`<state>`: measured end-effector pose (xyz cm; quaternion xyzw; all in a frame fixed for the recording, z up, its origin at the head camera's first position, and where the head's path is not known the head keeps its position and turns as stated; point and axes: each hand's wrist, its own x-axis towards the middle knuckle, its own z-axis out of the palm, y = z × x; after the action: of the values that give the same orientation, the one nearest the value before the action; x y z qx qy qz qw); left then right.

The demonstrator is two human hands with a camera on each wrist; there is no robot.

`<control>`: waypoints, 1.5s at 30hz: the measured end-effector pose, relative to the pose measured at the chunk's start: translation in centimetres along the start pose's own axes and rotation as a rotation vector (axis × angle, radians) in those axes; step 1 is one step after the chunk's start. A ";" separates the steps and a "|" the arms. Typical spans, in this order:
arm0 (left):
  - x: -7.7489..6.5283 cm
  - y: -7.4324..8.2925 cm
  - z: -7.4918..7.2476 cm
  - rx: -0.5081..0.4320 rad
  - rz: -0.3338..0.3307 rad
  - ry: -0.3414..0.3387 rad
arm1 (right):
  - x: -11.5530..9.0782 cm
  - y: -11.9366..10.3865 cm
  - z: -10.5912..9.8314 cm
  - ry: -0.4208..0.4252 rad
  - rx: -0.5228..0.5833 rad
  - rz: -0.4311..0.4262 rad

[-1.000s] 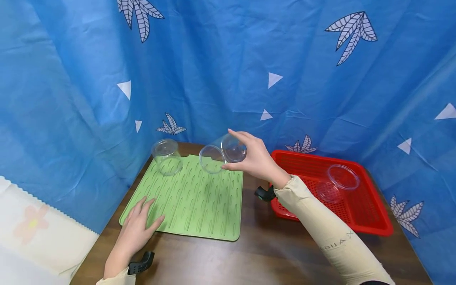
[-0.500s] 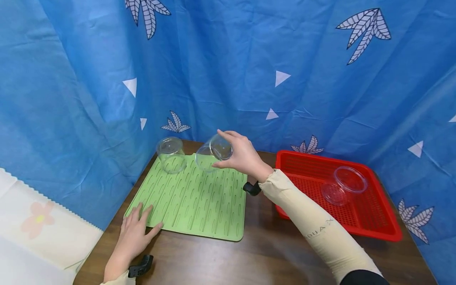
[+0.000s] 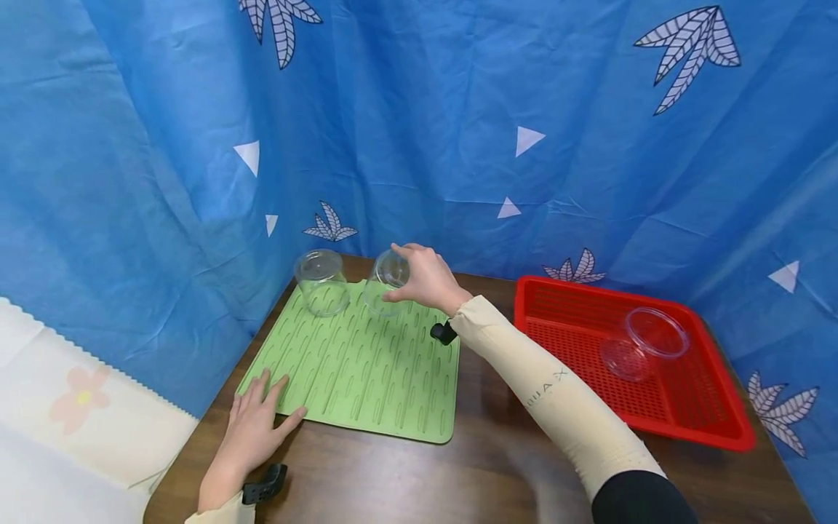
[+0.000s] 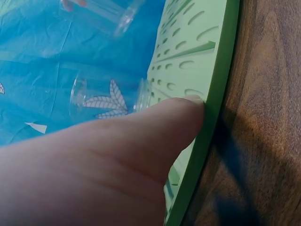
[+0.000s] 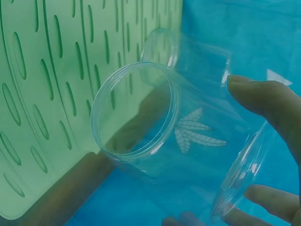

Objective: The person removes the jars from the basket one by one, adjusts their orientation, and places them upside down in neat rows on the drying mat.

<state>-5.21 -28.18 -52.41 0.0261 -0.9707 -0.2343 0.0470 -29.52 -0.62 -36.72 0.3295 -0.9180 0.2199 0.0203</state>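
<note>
My right hand (image 3: 428, 280) grips a clear plastic jar (image 3: 378, 295) round its base end, thumb on one side and fingers on the other. The jar is tilted, its rimmed mouth facing down toward the green ridged mat (image 3: 353, 371). In the right wrist view, a gap shows between the jar's rim and the mat. A second clear jar (image 3: 321, 284) stands upside down at the mat's far left. My left hand (image 3: 252, 429) rests with spread fingers on the mat's near left corner. In the left wrist view, its thumb (image 4: 160, 127) touches the mat's edge.
A red plastic basket (image 3: 736, 407) stands to the right on the brown wooden table (image 3: 393, 484). Inside it lie a clear ring-like lid or rim (image 3: 657, 355) and a clear round piece (image 3: 624, 360). Blue curtain (image 3: 419, 131) hangs behind the table.
My right hand has moved left and slightly lower over the mat, turning the jar's mouth from sideways to more downward. My left hand stays at the mat's corner.
</note>
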 end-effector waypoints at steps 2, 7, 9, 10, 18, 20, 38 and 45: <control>0.1 0.0 0.0 0.002 0.001 -0.002 | 0.5 0.1 0.6 -0.010 -0.012 0.012; 0.2 0.0 0.0 0.006 -0.002 0.000 | 1.6 0.1 1.8 -0.030 -0.008 0.019; 0.3 0.0 0.0 0.008 -0.006 0.000 | 2.0 0.0 2.3 -0.036 -0.003 0.013; 0.3 -0.1 0.0 0.009 -0.006 -0.001 | 2.2 0.0 2.5 -0.040 -0.003 0.010; 0.3 0.1 0.0 -0.009 -0.016 -0.006 | 3.4 -0.5 4.2 -0.080 -0.120 -0.001; 0.3 0.1 0.0 -0.009 -0.019 -0.003 | 3.7 -0.7 4.4 -0.086 -0.147 -0.007; 0.4 -0.2 0.1 -0.013 -0.016 0.004 | 5.3 -0.8 5.7 -0.127 -0.127 0.029; 0.6 -0.3 0.1 -0.014 -0.016 0.016 | 5.3 -0.7 5.8 -0.132 -0.090 0.027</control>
<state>-5.76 -28.44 -52.56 0.0354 -0.9684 -0.2413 0.0528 -32.61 -6.71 -40.66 0.3298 -0.9305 0.1566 -0.0284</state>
